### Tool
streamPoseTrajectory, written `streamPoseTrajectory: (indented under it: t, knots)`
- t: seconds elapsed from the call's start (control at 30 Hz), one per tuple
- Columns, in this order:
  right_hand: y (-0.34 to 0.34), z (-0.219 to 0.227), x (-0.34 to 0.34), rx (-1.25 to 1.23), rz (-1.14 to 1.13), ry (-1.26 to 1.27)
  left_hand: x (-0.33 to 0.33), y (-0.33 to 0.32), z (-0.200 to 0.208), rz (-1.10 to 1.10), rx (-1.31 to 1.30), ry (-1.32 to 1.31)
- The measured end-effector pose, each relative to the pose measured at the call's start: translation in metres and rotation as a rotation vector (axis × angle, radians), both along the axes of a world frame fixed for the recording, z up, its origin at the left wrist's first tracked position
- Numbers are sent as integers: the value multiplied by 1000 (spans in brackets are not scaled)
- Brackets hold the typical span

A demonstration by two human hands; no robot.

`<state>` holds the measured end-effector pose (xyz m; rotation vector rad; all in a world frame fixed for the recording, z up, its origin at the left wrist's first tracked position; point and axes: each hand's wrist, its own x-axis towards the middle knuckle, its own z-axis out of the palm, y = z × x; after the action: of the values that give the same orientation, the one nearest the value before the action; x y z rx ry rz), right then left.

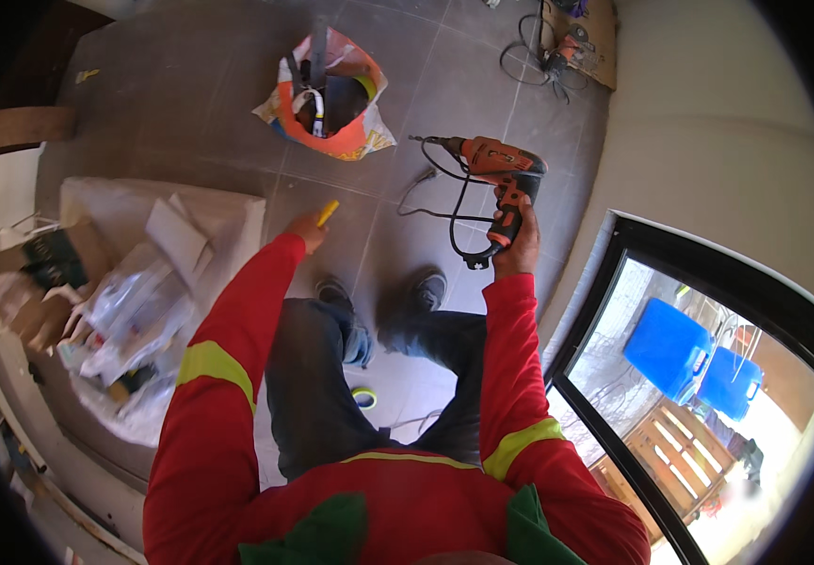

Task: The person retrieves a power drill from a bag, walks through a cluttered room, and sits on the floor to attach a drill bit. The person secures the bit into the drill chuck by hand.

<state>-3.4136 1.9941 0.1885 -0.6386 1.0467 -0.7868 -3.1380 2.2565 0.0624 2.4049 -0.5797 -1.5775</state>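
An orange and black power drill [501,162] is in my right hand [522,240], which wraps round its handle. Its long bit points left, and the black cord [459,212] hangs in loops beside the handle. My left hand [309,232] is closed round a small yellow object [329,211], its free end sticking out past the fingers; its exact kind cannot be made out. Beyond both hands, an open orange and white sack [341,143] stands on the tiles with dark tools and a white-handled piece inside.
Plastic bags and scraps lie on a wrapped slab [237,212] at left. A corded orange tool [567,52] rests on cardboard at far right. A green-yellow tape roll [363,397] lies between my feet. At right, a black-framed window [604,282] shows blue jerrycans [668,348] and a wooden pallet [680,452].
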Motion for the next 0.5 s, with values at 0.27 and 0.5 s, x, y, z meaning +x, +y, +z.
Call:
streamPoseTrajectory:
  t: [0.27, 0.5]
  knots:
    - [13, -175, -22, 158, -115, -378, 48, 27, -237, -312, -323, -403]
    - [39, -256, -41, 206, -207, -676, 42, 9, -238, -341, -255, -460]
